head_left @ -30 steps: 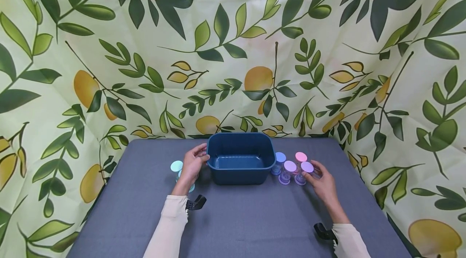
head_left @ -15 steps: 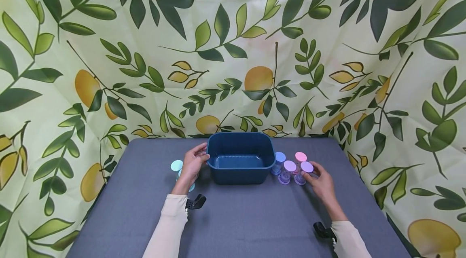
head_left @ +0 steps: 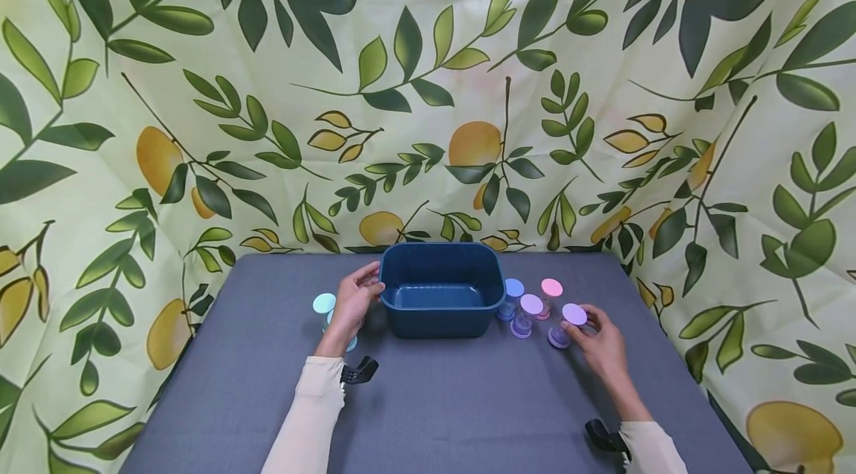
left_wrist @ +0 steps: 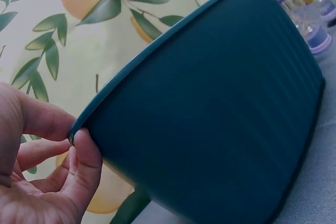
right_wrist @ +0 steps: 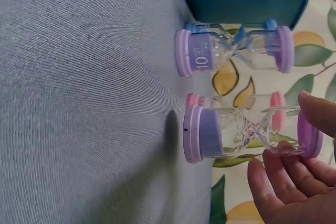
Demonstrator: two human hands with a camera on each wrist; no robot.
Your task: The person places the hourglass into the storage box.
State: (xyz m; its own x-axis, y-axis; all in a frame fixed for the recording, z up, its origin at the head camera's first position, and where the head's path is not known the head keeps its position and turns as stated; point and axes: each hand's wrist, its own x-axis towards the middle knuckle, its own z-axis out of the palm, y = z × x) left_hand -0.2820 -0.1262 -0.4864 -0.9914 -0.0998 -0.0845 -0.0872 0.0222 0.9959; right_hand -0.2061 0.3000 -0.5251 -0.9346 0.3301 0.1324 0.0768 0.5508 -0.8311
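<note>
My left hand [head_left: 352,304] pinches the left rim of a dark blue rectangular bin [head_left: 441,325] between thumb and fingers, as the left wrist view shows close up. My right hand [head_left: 605,346] holds a purple-capped sand timer [right_wrist: 211,134] by its upper end, thumb on one side and fingers on the other. The timer stands nearly upright; I cannot tell whether its base touches the table. Just left of it are another purple sand timer [head_left: 522,327], a pink one [head_left: 551,288] and a blue one [head_left: 513,289] beside the bin.
Teal-capped sand timers [head_left: 324,303] stand left of the bin, partly hidden by my left hand and wrist. A grey cloth [head_left: 441,407] covers the table. Behind it hangs a leaf-and-fruit patterned curtain [head_left: 414,125].
My right hand has moved the purple sand timer a little to the right and towards me, away from the pink and other purple timers. The left hand and bin have stayed put.
</note>
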